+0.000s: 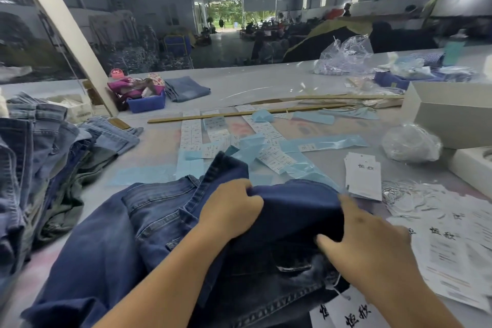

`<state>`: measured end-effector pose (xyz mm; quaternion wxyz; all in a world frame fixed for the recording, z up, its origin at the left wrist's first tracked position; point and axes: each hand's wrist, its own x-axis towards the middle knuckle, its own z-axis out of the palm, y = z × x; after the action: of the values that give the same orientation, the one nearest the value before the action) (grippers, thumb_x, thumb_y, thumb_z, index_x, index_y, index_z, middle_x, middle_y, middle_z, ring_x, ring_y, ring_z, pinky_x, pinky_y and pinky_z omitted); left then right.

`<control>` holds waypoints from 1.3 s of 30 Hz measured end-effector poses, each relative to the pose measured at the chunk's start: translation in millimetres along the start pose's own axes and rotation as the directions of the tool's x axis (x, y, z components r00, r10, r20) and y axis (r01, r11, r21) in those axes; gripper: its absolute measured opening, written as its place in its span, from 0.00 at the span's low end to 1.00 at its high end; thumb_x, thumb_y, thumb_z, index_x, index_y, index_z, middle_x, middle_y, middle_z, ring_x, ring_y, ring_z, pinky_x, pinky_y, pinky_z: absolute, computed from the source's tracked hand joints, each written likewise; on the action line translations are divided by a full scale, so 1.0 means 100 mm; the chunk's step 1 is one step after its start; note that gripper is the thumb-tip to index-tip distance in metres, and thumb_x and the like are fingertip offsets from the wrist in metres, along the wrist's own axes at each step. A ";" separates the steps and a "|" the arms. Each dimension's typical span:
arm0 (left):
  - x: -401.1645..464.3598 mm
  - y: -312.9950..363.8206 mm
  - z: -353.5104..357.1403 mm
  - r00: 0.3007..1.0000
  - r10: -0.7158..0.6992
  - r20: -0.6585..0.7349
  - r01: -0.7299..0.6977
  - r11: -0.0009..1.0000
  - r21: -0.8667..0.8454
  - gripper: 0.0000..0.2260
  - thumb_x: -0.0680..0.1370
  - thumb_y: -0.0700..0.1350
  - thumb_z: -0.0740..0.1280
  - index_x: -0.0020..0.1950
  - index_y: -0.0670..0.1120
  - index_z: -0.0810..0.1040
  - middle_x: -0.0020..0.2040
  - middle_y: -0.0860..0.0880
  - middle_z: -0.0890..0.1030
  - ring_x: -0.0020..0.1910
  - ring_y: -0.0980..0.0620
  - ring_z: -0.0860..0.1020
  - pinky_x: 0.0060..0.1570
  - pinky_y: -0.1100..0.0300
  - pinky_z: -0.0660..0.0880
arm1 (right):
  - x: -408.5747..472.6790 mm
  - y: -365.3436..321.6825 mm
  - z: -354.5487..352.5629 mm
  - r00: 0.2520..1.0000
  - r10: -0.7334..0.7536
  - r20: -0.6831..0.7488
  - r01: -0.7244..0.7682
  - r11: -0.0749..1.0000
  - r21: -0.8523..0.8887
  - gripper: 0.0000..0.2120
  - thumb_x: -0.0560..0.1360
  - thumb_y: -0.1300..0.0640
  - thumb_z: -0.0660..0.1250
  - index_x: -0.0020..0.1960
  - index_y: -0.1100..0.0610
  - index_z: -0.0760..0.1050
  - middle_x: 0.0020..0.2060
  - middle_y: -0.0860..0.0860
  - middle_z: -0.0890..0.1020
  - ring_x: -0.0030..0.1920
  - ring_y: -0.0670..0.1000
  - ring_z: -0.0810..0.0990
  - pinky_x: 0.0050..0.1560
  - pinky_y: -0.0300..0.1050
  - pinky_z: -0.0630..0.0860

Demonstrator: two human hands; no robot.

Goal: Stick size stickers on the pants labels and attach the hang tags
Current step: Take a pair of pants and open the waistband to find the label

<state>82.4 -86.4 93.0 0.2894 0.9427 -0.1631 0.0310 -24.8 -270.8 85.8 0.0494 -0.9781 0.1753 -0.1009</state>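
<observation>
- Right now both hands are on one pair of dark blue jeans (pixel 149 224) lying on the surface (pixel 239 82) directly in front of the person.
- The left hand (pixel 231 206) has its fingers curled into a fold of the denim near the waistband, gripping it.
- The right hand (pixel 364 237) lies on the same bunched fold a little to the right; its thumb tucks under the cloth and its fingers curl over it, so it appears to hold the cloth too, though motion blur softens the detail.
- The two hands are near each other, with the raised fold of cloth between them.
- The long axis of the jeans runs from the waistband by the hands down towards the lower left, where a leg trails off.
- A hang tag (pixel 346 311) with black characters shows at the bottom edge, just beside the right forearm, with a white string leading up into the cloth.
- The size sticker strips (pixel 269 141) lie beyond the jeans, straight ahead of both hands, among blue backing paper (pixel 324 142).
- A stack of loose hang tags (pixel 363 176) sits ahead and to the right, nearer the right hand; by my judgement that hand would reach it more easily.
- More jeans are heaped in a pile (pixel 40 157) at the left.
</observation>
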 end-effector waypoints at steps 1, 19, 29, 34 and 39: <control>-0.04 0.01 -0.08 0.999 0.013 -0.051 -0.017 0.998 -0.062 0.12 0.72 0.45 0.62 0.32 0.50 0.61 0.28 0.53 0.66 0.31 0.52 0.65 0.30 0.55 0.57 | 0.05 0.00 0.00 0.999 0.036 -0.001 -0.036 0.999 0.025 0.38 0.68 0.37 0.62 0.72 0.44 0.49 0.53 0.45 0.81 0.56 0.53 0.78 0.48 0.50 0.66; -0.94 0.22 0.32 0.858 0.513 0.010 -0.505 0.842 0.189 0.11 0.67 0.57 0.68 0.40 0.51 0.74 0.38 0.53 0.78 0.40 0.50 0.73 0.37 0.63 0.69 | 0.30 -0.07 0.06 0.955 0.228 0.188 -0.279 0.908 0.313 0.43 0.66 0.37 0.73 0.73 0.50 0.59 0.72 0.57 0.60 0.65 0.58 0.66 0.63 0.54 0.68; -0.79 0.56 0.39 0.996 0.034 -0.081 -0.047 0.987 -0.153 0.11 0.71 0.46 0.60 0.53 0.51 0.74 0.47 0.54 0.79 0.46 0.51 0.76 0.39 0.61 0.69 | 0.11 -0.37 -0.09 0.992 -0.004 0.127 -0.030 0.964 0.264 0.33 0.67 0.25 0.49 0.53 0.46 0.78 0.54 0.46 0.80 0.57 0.53 0.74 0.60 0.52 0.71; -0.90 0.59 0.50 0.800 0.578 -0.162 -0.532 0.808 0.254 0.08 0.66 0.45 0.62 0.38 0.51 0.80 0.42 0.54 0.80 0.38 0.50 0.76 0.37 0.57 0.71 | 0.30 -0.25 -0.30 0.951 -0.086 0.297 -0.136 0.747 0.651 0.21 0.68 0.33 0.69 0.43 0.51 0.80 0.38 0.46 0.83 0.43 0.50 0.82 0.44 0.47 0.76; -0.95 0.49 0.48 0.786 0.619 0.006 -0.587 0.742 0.325 0.07 0.66 0.47 0.65 0.39 0.53 0.82 0.49 0.58 0.81 0.46 0.54 0.78 0.49 0.57 0.69 | 0.35 -0.11 -0.22 0.995 -0.030 0.095 -0.014 0.900 0.435 0.09 0.69 0.53 0.74 0.33 0.53 0.77 0.31 0.47 0.80 0.36 0.49 0.79 0.35 0.42 0.69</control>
<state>-25.5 -123.5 65.3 0.1205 0.8694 -0.4372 0.1962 6.6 -274.1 114.8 0.2746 -0.9469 0.1415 -0.0891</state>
